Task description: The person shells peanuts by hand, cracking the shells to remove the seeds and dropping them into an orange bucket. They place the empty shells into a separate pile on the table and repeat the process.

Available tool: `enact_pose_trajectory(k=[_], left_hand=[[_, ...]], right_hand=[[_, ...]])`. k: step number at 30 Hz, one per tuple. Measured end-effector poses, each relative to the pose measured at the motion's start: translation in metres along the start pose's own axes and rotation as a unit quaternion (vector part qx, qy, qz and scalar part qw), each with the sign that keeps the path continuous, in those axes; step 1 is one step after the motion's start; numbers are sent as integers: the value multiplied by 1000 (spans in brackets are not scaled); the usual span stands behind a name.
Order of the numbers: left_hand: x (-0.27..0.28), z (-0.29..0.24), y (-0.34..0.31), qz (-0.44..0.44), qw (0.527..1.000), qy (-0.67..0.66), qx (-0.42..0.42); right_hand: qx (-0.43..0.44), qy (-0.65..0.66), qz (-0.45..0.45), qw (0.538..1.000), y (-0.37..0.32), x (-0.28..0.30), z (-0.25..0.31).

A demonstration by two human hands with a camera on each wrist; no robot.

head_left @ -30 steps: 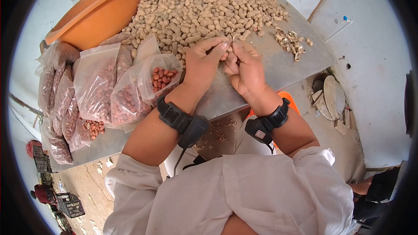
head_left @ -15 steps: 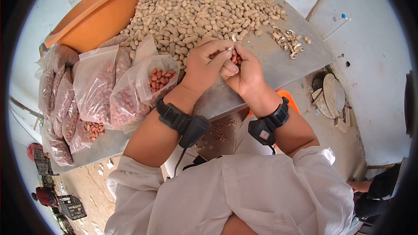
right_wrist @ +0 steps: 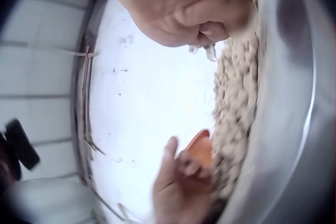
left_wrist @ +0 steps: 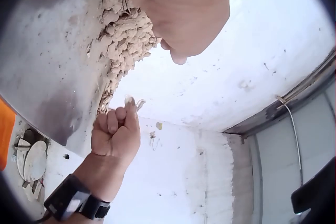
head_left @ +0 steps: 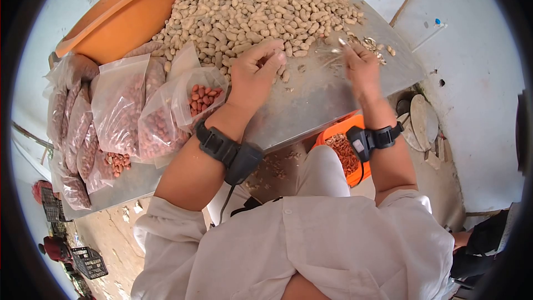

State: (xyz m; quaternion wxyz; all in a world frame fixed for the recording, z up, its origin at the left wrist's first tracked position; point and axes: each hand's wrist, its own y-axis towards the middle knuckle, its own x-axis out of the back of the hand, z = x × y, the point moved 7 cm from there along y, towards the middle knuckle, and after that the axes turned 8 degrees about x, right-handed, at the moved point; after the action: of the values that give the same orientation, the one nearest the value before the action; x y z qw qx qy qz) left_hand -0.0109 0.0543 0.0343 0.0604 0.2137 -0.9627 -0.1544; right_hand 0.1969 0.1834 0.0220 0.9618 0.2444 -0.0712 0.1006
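In the head view my right hand [head_left: 363, 69] pinches a split peanut shell [head_left: 342, 41] between thumb and fingertips, over the right part of the table. The left wrist view shows the same pale shell [left_wrist: 139, 104] sticking out past the fingertips, the other fingers folded toward the palm. My left hand [head_left: 256, 69] is at the near edge of the heap of unshelled peanuts [head_left: 266, 5], fingers loosely bent. In the right wrist view its thumb stands apart from the fingers, and nothing shows between them. Broken shells [head_left: 373, 45] lie just beyond my right hand.
Clear bags of red peanut kernels [head_left: 122, 105] stand on the metal table [head_left: 300, 105] at left, one open bag [head_left: 204, 100] nearest my left forearm. An orange basin [head_left: 119, 16] is behind them. Below the table edge stands an orange bucket [head_left: 355, 175] with reddish bits inside.
My hands were together over a peanut, with red kernels showing in my right palm. They have parted: the right moved right with the shell toward the broken shells, the left stayed near the heap.
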Motion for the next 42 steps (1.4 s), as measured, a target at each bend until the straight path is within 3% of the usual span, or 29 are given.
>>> enact_pose_trajectory(k=[1,2,5,8,11,14,20,26,29,32,33,35,38,42], left_hand=[[0,-1,1,-2,1000,-11,-7],[-1,-1,0,-9,1000,-13,-9],[-2,0,2,-21,999,-22,-10],[1,6,4,-22,999,-36,-1],[8,12,8,-39,999,-35,-12],[11,12,8,-53,998,-31,-30],[9,5,5,-43,998,-30,-19],[8,9,7,-41,998,-31,-22],[8,10,7,-36,999,-35,-9],[5,11,7,-12,999,-43,-1],[0,11,6,13,997,-71,5],[-7,12,4,59,993,-101,25],[-14,15,2,99,985,-119,73],[-17,20,1,138,968,-169,124]], right_hand=[[108,-149,-38,982,7,14,9],[212,-293,-74,929,5,20,19],[133,-300,11,945,0,5,32],[196,-269,141,932,-17,-43,40],[240,-265,208,910,-33,-80,45],[230,-324,294,870,-45,-103,49],[202,-389,312,843,-47,-112,41],[187,-352,280,873,-41,-110,35],[226,-277,253,899,-38,-104,33],[191,21,206,960,-28,-95,30],[89,149,213,962,-27,-94,29],[-121,389,208,889,-36,-96,36],[-118,447,190,866,-43,-104,40],[-117,448,164,871,-44,-103,40]])
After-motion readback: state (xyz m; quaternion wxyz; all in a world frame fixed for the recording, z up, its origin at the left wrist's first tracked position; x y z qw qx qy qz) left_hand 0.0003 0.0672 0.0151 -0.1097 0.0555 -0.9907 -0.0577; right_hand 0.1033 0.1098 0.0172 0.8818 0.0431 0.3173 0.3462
